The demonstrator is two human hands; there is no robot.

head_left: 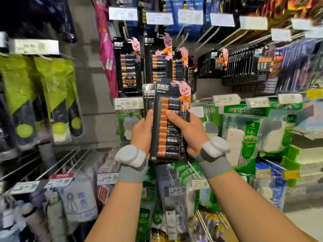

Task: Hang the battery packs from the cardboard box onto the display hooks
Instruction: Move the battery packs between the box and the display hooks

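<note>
battery packs (170, 123): two, black cards reading DURACELL with pink rabbit, held upright mid-view before the shelves | left grip (141, 131): curled round the stack's left edge | right grip (189, 132): thumb on front pack, fingers behind | hung packs (128, 70): three alike above | price tags (125, 103): 41.90, 85.90, 12.90, 95.90

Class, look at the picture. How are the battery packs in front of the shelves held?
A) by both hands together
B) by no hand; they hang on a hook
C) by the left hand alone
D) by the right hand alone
A: the left hand grips the left edge of the battery packs, and the right hand holds the right edge with its thumb across the front.
</note>
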